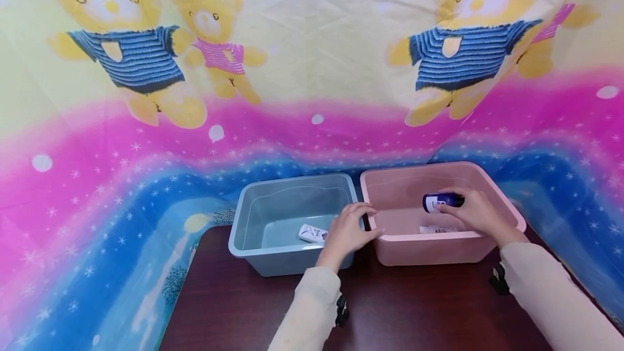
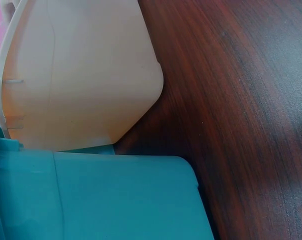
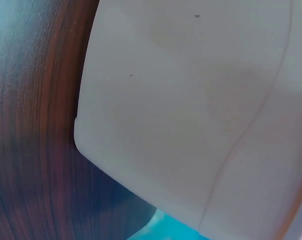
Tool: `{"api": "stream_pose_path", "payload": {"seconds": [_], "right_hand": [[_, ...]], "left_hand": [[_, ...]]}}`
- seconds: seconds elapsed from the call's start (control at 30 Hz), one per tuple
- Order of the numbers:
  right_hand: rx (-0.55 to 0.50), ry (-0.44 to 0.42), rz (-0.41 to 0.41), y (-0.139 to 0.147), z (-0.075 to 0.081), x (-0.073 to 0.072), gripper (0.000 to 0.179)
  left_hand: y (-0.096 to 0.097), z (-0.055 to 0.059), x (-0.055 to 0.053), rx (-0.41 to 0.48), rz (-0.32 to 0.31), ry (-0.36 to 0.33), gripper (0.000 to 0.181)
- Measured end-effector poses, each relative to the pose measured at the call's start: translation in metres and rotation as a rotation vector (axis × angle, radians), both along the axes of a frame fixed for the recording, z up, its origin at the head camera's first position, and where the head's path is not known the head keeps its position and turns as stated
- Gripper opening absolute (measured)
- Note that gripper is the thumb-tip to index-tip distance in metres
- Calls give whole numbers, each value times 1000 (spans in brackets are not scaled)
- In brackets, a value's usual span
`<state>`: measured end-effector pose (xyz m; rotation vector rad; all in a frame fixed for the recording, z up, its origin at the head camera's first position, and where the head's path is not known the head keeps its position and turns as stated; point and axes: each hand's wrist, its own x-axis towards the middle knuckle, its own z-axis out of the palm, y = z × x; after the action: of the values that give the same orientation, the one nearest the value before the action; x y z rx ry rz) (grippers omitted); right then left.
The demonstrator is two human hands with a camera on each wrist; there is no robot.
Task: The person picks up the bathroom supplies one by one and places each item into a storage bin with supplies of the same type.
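In the head view my right hand (image 1: 475,210) holds a small dark blue bottle (image 1: 433,203) with a white label, tilted on its side within the pink bin (image 1: 414,253). Below the bottle, a white item (image 1: 436,229) lies on the bin's floor, partly hidden by the front rim. My left hand (image 1: 345,233) reaches across the right end of the blue-grey bin (image 1: 273,261) and grips the pink bin's left rim with fingers and thumb. A white item with dark print (image 1: 312,233) lies inside the blue-grey bin, beside my left wrist.
Both bins stand side by side on a dark reddish-brown wooden table (image 1: 209,291), a narrow gap between them. Behind them hangs a cloth (image 1: 302,69) printed with bears. The wrist views show mostly the bins' outer walls and the wood grain (image 2: 231,100).
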<state>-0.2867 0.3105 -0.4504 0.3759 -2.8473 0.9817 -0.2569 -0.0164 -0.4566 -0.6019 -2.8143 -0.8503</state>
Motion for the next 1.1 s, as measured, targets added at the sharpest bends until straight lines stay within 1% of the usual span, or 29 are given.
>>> {"api": "stream_pose_path", "payload": {"seconds": [0.23, 0.53, 0.7, 0.83, 0.93, 1.1], "right_hand": [[24, -60, 13, 3, 0, -4, 50], [19, -114, 11, 9, -2, -5, 62], [18, -130, 9, 12, -1, -7, 63], [-17, -164, 10, 14, -2, -8, 61], [-16, -180, 5, 16, -3, -9, 62], [14, -174, -15, 20, -4, -14, 65]], "left_hand": [[0, -1, 0, 14, 2, -1, 47], [-1, 0, 2, 21, 9, -4, 46], [-1, 0, 1, 12, 12, -4, 48], [0, -1, 0, 6, 9, -2, 49], [1, -1, 0, 1, 7, 1, 49], [1, -2, 0, 0, 6, 0, 50]]}}
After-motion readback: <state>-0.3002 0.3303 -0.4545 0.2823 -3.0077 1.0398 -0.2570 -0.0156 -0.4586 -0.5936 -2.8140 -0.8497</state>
